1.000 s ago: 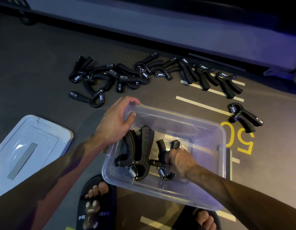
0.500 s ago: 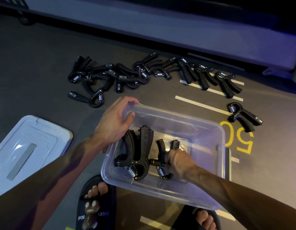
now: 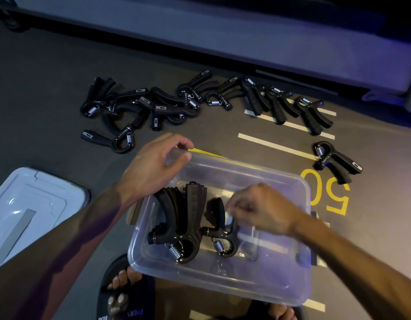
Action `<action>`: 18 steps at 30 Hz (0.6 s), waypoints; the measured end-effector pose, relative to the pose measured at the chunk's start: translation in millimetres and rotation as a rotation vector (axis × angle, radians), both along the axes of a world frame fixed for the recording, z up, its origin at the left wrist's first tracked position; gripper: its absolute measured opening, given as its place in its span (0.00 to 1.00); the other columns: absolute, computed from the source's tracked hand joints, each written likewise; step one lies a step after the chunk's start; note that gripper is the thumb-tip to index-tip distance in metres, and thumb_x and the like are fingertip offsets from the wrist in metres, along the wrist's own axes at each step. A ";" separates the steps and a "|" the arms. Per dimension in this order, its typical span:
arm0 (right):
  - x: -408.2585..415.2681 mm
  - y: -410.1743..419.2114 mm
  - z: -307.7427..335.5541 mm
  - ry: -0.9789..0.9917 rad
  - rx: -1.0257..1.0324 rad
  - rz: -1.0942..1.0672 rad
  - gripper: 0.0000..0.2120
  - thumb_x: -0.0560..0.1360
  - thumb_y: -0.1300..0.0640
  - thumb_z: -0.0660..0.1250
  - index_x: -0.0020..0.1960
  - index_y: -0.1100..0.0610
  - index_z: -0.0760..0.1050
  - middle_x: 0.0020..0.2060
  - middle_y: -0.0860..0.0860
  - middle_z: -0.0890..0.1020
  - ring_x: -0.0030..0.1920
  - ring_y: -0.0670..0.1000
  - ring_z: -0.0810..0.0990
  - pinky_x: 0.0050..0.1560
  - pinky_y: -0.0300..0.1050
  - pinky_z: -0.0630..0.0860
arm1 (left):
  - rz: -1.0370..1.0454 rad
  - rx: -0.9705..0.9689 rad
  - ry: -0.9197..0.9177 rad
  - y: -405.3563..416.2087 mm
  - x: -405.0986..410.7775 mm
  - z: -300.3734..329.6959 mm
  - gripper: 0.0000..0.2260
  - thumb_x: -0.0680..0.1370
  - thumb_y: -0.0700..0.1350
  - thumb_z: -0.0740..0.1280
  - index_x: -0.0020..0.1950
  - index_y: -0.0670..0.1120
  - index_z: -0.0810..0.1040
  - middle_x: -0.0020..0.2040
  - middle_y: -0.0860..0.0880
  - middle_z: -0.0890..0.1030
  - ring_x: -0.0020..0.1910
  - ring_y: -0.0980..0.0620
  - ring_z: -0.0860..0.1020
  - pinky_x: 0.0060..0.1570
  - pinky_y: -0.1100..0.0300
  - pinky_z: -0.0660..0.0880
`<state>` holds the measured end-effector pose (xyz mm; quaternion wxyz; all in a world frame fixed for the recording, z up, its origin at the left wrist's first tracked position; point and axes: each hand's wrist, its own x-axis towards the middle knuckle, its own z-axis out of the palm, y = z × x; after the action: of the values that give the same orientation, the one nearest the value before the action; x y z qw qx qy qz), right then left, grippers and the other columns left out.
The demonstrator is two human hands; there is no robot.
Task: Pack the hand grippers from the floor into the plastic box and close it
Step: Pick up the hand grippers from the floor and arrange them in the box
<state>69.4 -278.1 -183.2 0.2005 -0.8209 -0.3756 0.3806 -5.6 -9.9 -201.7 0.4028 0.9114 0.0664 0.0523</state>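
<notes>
The clear plastic box [image 3: 246, 294] stands open on the floor in front of me. Inside it lie two stacked black hand grippers [image 3: 188, 222] and another black hand gripper [image 3: 220, 234] beside them. My left hand [image 3: 151, 169] is at the box's far left corner, thumb and forefinger loosely around the rim. My right hand [image 3: 259, 209] hovers, blurred, just above the single gripper's handle with curled fingers that hold nothing. Several more hand grippers lie on the floor beyond the box: a pile [image 3: 142, 107], a row [image 3: 280, 102] and a lone gripper [image 3: 336, 160].
The box's pale lid [image 3: 33, 209] lies on the floor at my left. My sandalled feet [image 3: 121, 292] are just below the box. A long grey platform edge [image 3: 223, 38] runs behind the grippers. White lines and a yellow "50" [image 3: 326, 192] mark the floor.
My right hand has let go of the gripper in the box and risen above it. My left hand's fingers have loosened on the box's corner.
</notes>
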 end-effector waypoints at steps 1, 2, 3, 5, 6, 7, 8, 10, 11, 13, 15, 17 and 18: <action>15.5 -4.1 16.9 0.145 0.163 -0.150 0.06 0.78 0.53 0.68 0.48 0.52 0.83 0.34 0.51 0.86 0.31 0.47 0.82 0.34 0.39 0.77 | -0.015 0.013 -0.002 -0.4 3.4 0.7 0.07 0.81 0.51 0.68 0.59 0.57 0.79 0.55 0.60 0.80 0.58 0.60 0.78 0.59 0.64 0.72; 33.7 -9.6 30.3 0.205 0.305 -0.321 0.07 0.77 0.51 0.68 0.47 0.52 0.83 0.32 0.52 0.85 0.28 0.47 0.81 0.30 0.38 0.76 | -0.027 0.023 -0.001 -1.1 6.9 1.8 0.07 0.82 0.52 0.67 0.59 0.57 0.79 0.55 0.60 0.80 0.58 0.60 0.78 0.59 0.66 0.71; 55.2 -16.9 36.7 0.176 0.415 -0.476 0.09 0.77 0.48 0.67 0.47 0.51 0.83 0.30 0.54 0.84 0.26 0.49 0.80 0.27 0.38 0.75 | -0.039 0.028 0.004 -1.9 12.1 2.3 0.07 0.82 0.52 0.67 0.59 0.57 0.78 0.55 0.60 0.79 0.57 0.59 0.78 0.57 0.67 0.71; 91.8 -33.0 32.7 -0.063 0.459 -0.696 0.10 0.77 0.47 0.66 0.46 0.51 0.83 0.31 0.53 0.84 0.26 0.48 0.80 0.25 0.37 0.75 | -0.069 0.044 0.014 -3.5 17.5 5.1 0.06 0.82 0.54 0.66 0.59 0.58 0.78 0.53 0.61 0.79 0.54 0.58 0.79 0.54 0.69 0.71; 110.5 -43.3 20.0 -0.202 0.391 -0.762 0.09 0.77 0.49 0.66 0.46 0.51 0.82 0.33 0.52 0.84 0.29 0.49 0.81 0.26 0.39 0.77 | -0.090 0.056 0.025 -4.2 21.5 5.7 0.06 0.82 0.54 0.66 0.59 0.58 0.78 0.53 0.61 0.79 0.53 0.58 0.79 0.53 0.69 0.71; 128.3 -55.8 2.8 -0.315 0.272 -0.793 0.07 0.78 0.51 0.66 0.48 0.51 0.82 0.37 0.51 0.85 0.34 0.51 0.83 0.32 0.44 0.80 | -0.112 0.069 0.041 -4.8 25.9 5.6 0.07 0.83 0.54 0.65 0.59 0.57 0.78 0.52 0.61 0.78 0.52 0.59 0.79 0.52 0.69 0.71; 143.7 -67.9 -15.7 -0.397 0.118 -0.789 0.06 0.78 0.53 0.67 0.53 0.52 0.81 0.44 0.53 0.85 0.40 0.55 0.84 0.40 0.49 0.82 | -0.133 0.084 0.059 -5.8 29.7 5.5 0.08 0.83 0.55 0.64 0.59 0.57 0.78 0.51 0.61 0.78 0.51 0.59 0.79 0.51 0.69 0.71; 167.3 -94.3 -55.4 -0.445 -0.201 -0.732 0.13 0.76 0.54 0.70 0.60 0.55 0.78 0.55 0.59 0.81 0.48 0.62 0.82 0.47 0.51 0.78 | -0.153 0.098 0.101 -6.4 36.8 4.5 0.09 0.83 0.57 0.62 0.59 0.57 0.78 0.51 0.61 0.78 0.50 0.60 0.79 0.48 0.71 0.71; 174.0 -104.6 -70.1 -0.432 -0.325 -0.697 0.15 0.75 0.53 0.71 0.60 0.56 0.77 0.57 0.61 0.79 0.49 0.63 0.80 0.46 0.50 0.76 | -0.146 0.084 0.123 -6.3 39.3 3.6 0.10 0.83 0.57 0.61 0.58 0.58 0.79 0.51 0.62 0.78 0.50 0.60 0.78 0.47 0.73 0.70; 178.7 -117.0 -87.9 -0.431 -0.481 -0.618 0.19 0.75 0.51 0.71 0.64 0.54 0.75 0.60 0.61 0.77 0.53 0.65 0.78 0.48 0.53 0.78 | -0.122 0.052 0.160 -6.7 42.4 2.1 0.09 0.83 0.56 0.62 0.58 0.57 0.79 0.52 0.65 0.77 0.50 0.60 0.78 0.45 0.75 0.69; 179.4 -124.5 -100.3 -0.488 -0.531 -0.579 0.23 0.75 0.52 0.71 0.68 0.52 0.72 0.63 0.60 0.76 0.59 0.66 0.74 0.52 0.58 0.78 | -0.108 0.049 0.174 -7.2 44.2 2.2 0.09 0.83 0.56 0.62 0.57 0.57 0.80 0.52 0.65 0.77 0.50 0.59 0.78 0.46 0.74 0.70; 179.0 -123.0 -105.7 -0.515 -0.540 -0.603 0.24 0.75 0.53 0.72 0.69 0.51 0.70 0.63 0.60 0.75 0.62 0.66 0.71 0.54 0.61 0.77 | -0.104 0.049 0.187 -8.3 45.1 4.3 0.10 0.83 0.57 0.61 0.57 0.57 0.80 0.50 0.61 0.78 0.49 0.57 0.78 0.47 0.69 0.72; 178.2 -120.3 -106.8 -0.507 -0.529 -0.614 0.25 0.74 0.54 0.72 0.69 0.51 0.70 0.64 0.60 0.75 0.63 0.66 0.70 0.55 0.63 0.76 | -0.103 0.051 0.195 -9.1 44.9 5.5 0.11 0.83 0.58 0.60 0.58 0.57 0.80 0.50 0.60 0.79 0.49 0.57 0.79 0.48 0.66 0.73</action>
<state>247.7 -398.4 -290.0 -0.0104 -0.9838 -0.0430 0.1740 39.2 -19.0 -196.2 0.3730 0.9244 0.0570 -0.0556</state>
